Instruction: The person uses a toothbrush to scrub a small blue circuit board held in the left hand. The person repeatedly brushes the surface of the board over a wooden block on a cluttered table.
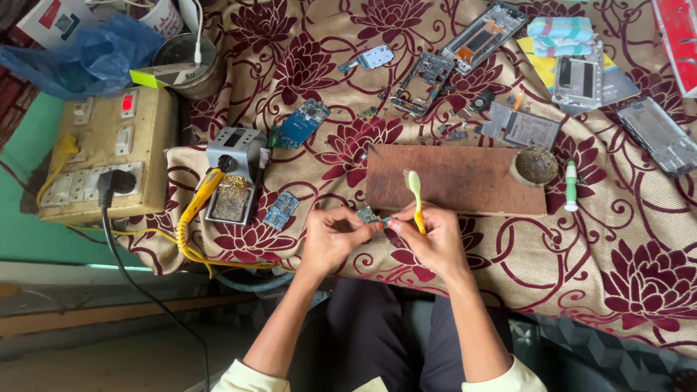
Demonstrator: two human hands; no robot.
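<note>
1. The left hand [330, 236] comes up from the lower edge, forearm angled inward, wrist bent. Its fingers are pinched together on a small circuit board [368, 215], just below the near edge of the wooden block [465, 178].
2. The right hand [434, 239] meets it from the other side, fingers curled shut around a yellow toothbrush [416, 199] whose pale green head stands up over the wooden block.
3. Left of the block sit a soldering stand [234, 174] and, farther left, a switchboard [109, 152].
4. The block lies on a maroon floral cloth [617, 239]; phone frames [483, 33] and loose boards are scattered beyond it.
5. At the block's right end is a round dish [536, 165], with a small green-and-white tube [571, 185] beside it.
</note>
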